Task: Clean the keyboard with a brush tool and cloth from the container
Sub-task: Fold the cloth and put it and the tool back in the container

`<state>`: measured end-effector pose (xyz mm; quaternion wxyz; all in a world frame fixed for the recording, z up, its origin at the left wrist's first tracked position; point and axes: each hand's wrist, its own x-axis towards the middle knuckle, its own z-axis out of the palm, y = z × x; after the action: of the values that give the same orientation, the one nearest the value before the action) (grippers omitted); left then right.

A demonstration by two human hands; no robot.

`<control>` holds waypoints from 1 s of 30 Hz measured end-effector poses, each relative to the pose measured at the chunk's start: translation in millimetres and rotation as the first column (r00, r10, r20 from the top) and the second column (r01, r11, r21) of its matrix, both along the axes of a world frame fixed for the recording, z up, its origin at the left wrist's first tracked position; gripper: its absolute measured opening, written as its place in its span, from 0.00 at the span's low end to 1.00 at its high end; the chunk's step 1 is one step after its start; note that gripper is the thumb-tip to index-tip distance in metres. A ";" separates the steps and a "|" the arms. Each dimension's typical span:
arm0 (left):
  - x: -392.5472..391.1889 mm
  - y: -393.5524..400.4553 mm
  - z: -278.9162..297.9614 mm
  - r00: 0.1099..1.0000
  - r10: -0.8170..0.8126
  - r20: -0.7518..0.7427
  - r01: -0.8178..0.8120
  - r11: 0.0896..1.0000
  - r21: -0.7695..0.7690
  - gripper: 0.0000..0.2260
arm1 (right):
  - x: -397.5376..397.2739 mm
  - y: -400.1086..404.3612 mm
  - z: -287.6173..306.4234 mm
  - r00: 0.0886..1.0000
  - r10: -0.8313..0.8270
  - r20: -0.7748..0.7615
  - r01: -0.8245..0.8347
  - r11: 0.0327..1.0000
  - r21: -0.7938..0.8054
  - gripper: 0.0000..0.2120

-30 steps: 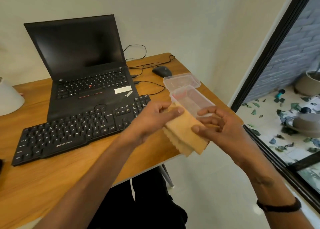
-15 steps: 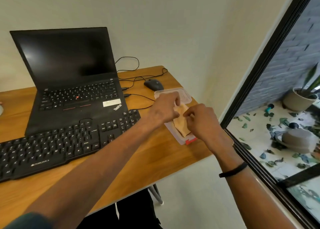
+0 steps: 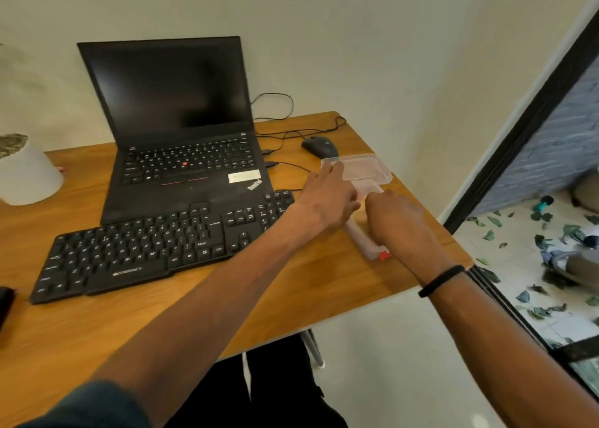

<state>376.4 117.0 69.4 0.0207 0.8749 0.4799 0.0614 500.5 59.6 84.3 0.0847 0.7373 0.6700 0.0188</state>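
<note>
Two hands reach over the right side of one wooden desk [image 3: 201, 301]. The left hand [image 3: 327, 197] has its fingers stretched out flat, and the tips touch the near left edge of a clear lid [image 3: 366, 168]. The right hand [image 3: 395, 217] lies over one clear container [image 3: 363, 239], and its fingers are hidden, so I cannot tell if it grips anything. The container sits near the right edge of the desk, just near of the lid, and a small red bit [image 3: 385, 255] shows at its near corner. What is inside the container cannot be seen. One black keyboard [image 3: 155, 243] lies to the left of the hands, near the front of the desk. One black laptop [image 3: 181, 136] stands open just behind the keyboard, with a dark screen. One black mouse [image 3: 319, 146] sits at the far right, just behind the lid, with thin black wires [image 3: 285, 129] by it. One white pot [image 3: 27, 175] stands at the far left. The right wrist wears one black band [image 3: 440, 280].
</note>
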 end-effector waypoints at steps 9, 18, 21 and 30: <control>-158.7 -60.1 19.1 0.887 0.245 0.392 -0.291 0.955 0.060 0.10 | -100.8 19.5 39.6 0.928 0.154 -0.338 -0.083 0.973 0.215 0.15; -369.2 -151.0 18.1 0.557 0.703 0.443 -0.795 0.606 0.037 0.13 | -320.3 -27.4 27.9 0.416 0.268 -0.869 -0.307 0.941 0.144 0.14; -431.9 -176.7 -8.2 0.332 0.876 0.349 -0.916 0.388 -0.101 0.19 | -378.3 -57.7 7.4 0.330 0.229 -0.916 -0.406 0.910 0.081 0.03; -452.7 -197.8 -60.3 0.248 0.890 0.382 -0.881 0.371 -0.293 0.15 | -456.0 -88.6 -64.6 0.426 0.232 -0.875 -0.385 0.921 0.057 0.09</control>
<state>-76.3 -80.8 9.1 0.1090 0.4067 0.8650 0.2728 44.5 -29.0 19.8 -0.2137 0.5001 0.7427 -0.3908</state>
